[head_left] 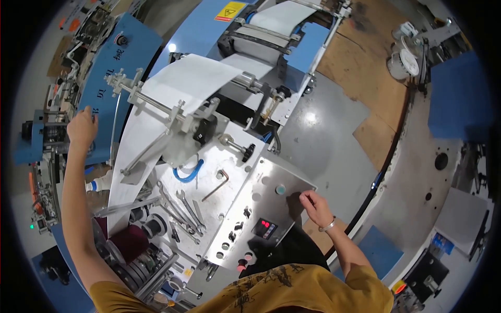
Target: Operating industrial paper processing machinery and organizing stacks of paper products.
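My left hand (82, 128) is raised at the left, in front of a blue machine panel (102, 86). Its fingers are curled in, and whatever they may hold is hidden. At the right edge of a metal control panel (267, 208), my right hand (316, 207) is loosely closed, with no object visible in it. A green button (281, 189) lies to the left of that hand. Lower on the panel are a lit red display (266, 226), black knobs and red buttons. White web material (188, 78) runs over rollers between my arms and down to the left.
Wrenches (189, 211), a hex key (216, 185) and a coiled blue tube (188, 172) lie on the machine's white bed. A dark red roll (128, 243) sits lower left. White tubs (403, 63) stand far right, beyond brown boards (378, 109) on the floor.
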A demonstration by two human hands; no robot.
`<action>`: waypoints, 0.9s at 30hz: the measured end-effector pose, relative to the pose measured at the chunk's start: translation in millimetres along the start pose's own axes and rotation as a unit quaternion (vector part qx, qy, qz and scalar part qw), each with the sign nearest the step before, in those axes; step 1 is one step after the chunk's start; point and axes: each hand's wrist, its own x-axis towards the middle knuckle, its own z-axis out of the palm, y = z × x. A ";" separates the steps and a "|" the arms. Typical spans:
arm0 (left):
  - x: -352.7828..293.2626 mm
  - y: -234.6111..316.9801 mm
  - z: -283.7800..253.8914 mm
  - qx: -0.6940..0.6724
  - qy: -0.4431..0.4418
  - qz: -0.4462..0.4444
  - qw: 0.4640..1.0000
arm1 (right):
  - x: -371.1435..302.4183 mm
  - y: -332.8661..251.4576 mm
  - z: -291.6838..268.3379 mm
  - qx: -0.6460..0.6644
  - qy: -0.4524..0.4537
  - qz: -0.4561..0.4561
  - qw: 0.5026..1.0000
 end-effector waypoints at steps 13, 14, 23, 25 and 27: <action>-187.6 121.2 -204.4 -0.300 0.179 -0.043 0.936 | -161.9 76.2 9.9 -0.139 0.006 -0.007 0.990; -213.0 146.4 -200.1 -0.393 0.218 -0.023 0.893 | -182.2 96.3 16.0 -0.188 -0.014 -0.002 0.982; -499.2 304.7 -93.4 -0.665 -0.106 -0.008 0.739 | -256.6 128.7 -21.9 -0.335 -0.208 0.112 0.912; -529.0 309.5 -69.2 -0.615 -0.177 0.002 0.768 | -243.0 125.4 -38.8 -0.312 -0.184 0.168 0.917; -550.5 315.7 -49.6 -0.587 -0.213 -0.032 0.781 | -214.0 116.5 -48.0 -0.368 -0.224 0.129 0.893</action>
